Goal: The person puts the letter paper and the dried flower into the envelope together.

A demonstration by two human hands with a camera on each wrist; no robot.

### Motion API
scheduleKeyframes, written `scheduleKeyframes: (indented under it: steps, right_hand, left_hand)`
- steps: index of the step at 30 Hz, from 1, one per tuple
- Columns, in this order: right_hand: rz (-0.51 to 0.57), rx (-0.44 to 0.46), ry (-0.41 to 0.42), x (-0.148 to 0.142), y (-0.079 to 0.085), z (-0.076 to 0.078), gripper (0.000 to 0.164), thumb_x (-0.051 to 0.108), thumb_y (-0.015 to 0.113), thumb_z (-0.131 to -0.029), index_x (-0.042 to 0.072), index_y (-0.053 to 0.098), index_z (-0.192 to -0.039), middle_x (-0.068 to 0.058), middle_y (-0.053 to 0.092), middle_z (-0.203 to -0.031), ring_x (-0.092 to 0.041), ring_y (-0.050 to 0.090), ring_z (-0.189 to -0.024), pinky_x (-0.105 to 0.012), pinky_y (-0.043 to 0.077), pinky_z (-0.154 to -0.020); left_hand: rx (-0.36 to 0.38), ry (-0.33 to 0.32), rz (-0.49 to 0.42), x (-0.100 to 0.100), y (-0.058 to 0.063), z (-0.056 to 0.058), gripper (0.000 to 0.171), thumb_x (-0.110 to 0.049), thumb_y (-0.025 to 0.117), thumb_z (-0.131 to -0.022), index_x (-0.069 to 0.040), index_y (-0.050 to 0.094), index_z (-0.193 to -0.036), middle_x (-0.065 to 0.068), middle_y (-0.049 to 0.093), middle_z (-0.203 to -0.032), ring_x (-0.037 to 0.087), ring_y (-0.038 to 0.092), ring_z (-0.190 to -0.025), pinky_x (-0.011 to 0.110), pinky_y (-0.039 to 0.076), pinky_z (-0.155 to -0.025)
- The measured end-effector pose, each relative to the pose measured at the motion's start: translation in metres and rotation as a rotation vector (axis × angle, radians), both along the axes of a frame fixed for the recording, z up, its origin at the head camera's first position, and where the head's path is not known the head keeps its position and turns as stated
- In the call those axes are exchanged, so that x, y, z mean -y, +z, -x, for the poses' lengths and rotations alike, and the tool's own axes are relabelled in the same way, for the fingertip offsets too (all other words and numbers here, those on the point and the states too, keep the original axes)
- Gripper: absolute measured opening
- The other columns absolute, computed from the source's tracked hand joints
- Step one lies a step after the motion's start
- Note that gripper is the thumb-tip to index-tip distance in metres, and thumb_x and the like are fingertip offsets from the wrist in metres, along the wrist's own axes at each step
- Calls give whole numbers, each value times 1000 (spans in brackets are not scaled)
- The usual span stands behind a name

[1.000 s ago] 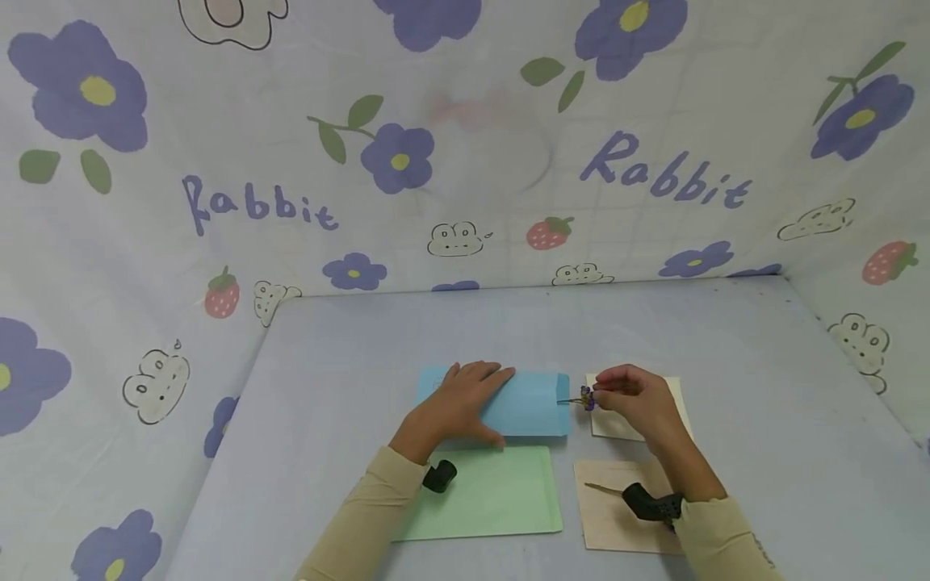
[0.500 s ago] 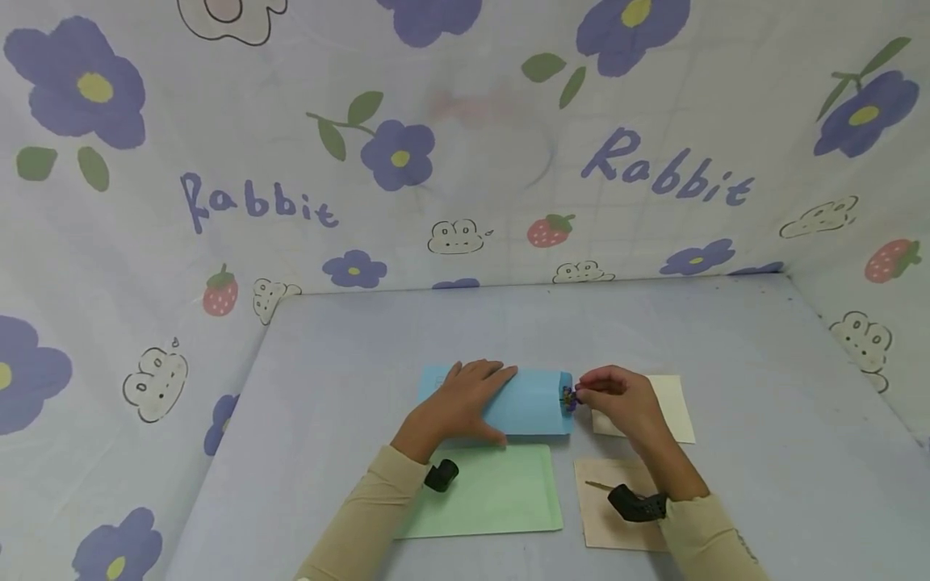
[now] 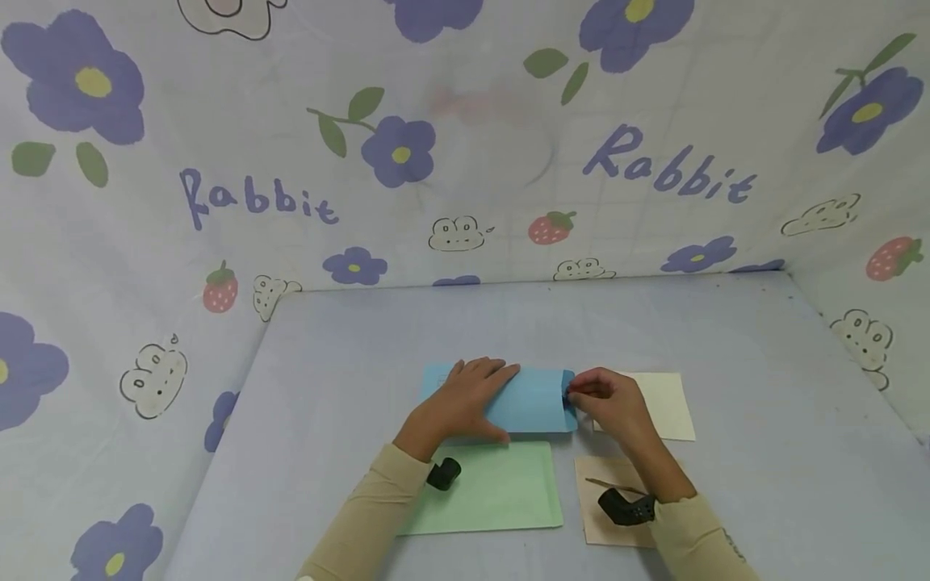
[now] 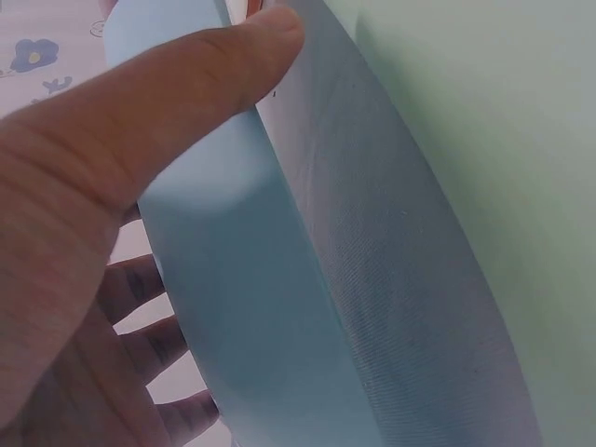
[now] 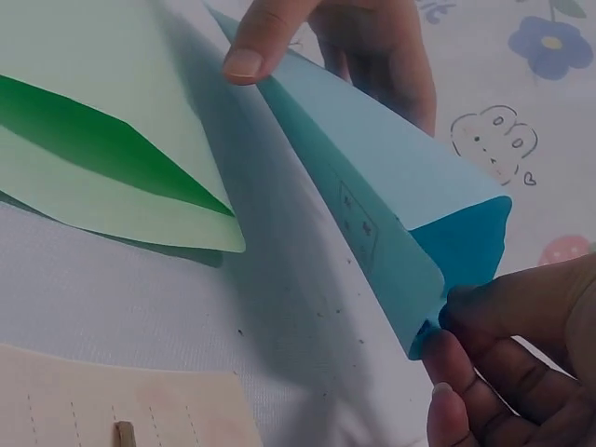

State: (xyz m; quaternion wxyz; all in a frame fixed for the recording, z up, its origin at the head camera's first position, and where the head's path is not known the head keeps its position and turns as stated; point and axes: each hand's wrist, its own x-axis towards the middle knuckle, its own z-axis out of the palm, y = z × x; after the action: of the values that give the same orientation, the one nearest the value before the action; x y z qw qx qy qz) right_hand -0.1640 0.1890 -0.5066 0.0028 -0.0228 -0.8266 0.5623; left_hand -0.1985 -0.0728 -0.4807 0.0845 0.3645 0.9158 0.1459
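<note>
A light blue paper envelope (image 3: 534, 399) lies across the middle of the table, its open end facing right. My left hand (image 3: 465, 399) spans it and grips it, thumb at the near edge and fingers at the far edge. In the right wrist view the envelope's mouth (image 5: 461, 242) gapes, showing a darker blue inside. Right at that mouth, my right hand (image 3: 613, 403) has thumb and fingertips pinched together on a small dried purple flower sprig, now almost wholly hidden by the fingers and the envelope.
Nearest the left forearm lies a pale green envelope (image 3: 501, 492), its flap side gaping in the right wrist view. A cream card (image 3: 664, 407) sits behind the right hand. Under the right wrist is a beige card (image 3: 592, 516) with a thin brown stick (image 3: 603, 483) on it.
My right hand has moved left with the flower sprig, taking it from outside the blue envelope into its mouth. The left hand has stayed on the envelope.
</note>
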Motion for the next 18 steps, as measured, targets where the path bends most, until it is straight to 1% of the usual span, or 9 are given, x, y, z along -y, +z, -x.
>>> scheduleKeyframes:
  steps: [5, 8, 10, 12, 14, 16, 18]
  right_hand:
    - [-36, -22, 30, 1, 0, 0, 12, -2, 70, -90, -2, 70, -102, -14, 72, -100, -21, 67, -90, -23, 52, -70]
    - [-16, -38, 65, -3, 4, -1, 11, -2, 66, -94, -4, 69, -104, -16, 72, -102, -25, 69, -92, -27, 55, -72]
    - [-34, -58, 64, -12, 8, 0, 12, -1, 62, -96, -4, 69, -106, -19, 71, -104, -29, 70, -93, -31, 56, -72]
    - [-131, -84, 33, -27, 12, -1, 15, 2, 61, -98, -5, 68, -109, -21, 70, -106, -33, 69, -94, -37, 56, -72]
    - [-280, -67, -16, -46, 15, -2, 21, 7, 60, -99, -6, 65, -115, -25, 67, -111, -39, 66, -97, -45, 55, -75]
    - [-426, 7, -55, -66, 17, -5, 35, 14, 61, -98, -10, 59, -123, -32, 61, -117, -47, 61, -101, -53, 51, -77]
    - [-522, 114, -63, -84, 15, -8, 53, 23, 63, -97, -14, 48, -132, -40, 50, -123, -56, 53, -105, -60, 47, -79]
  left_hand:
    - [-8, 6, 9, 0, -2, 2, 107, -49, 88, -73, -14, 33, -158, 10, 39, -154, 30, 33, -143, 62, 22, -113]
    - [-7, 7, 7, 0, -3, 2, 107, -49, 88, -73, -15, 33, -158, 10, 39, -154, 29, 33, -143, 62, 22, -113]
    - [-5, 7, 3, 1, -3, 2, 107, -49, 89, -73, -14, 33, -158, 11, 39, -154, 29, 33, -143, 62, 22, -113]
    - [-6, 6, -2, 2, -2, 1, 107, -49, 89, -73, -13, 33, -157, 11, 39, -154, 30, 33, -143, 62, 22, -113]
    - [-9, 7, -5, 3, 0, 1, 107, -48, 89, -73, -13, 34, -157, 12, 40, -154, 31, 33, -143, 63, 22, -113]
    - [-9, 9, -6, 5, 1, 0, 106, -48, 89, -73, -12, 34, -157, 13, 40, -154, 31, 33, -143, 63, 22, -113]
    - [-13, 10, -7, 7, 1, 0, 106, -47, 89, -73, -12, 35, -157, 14, 40, -153, 32, 34, -142, 63, 23, -112]
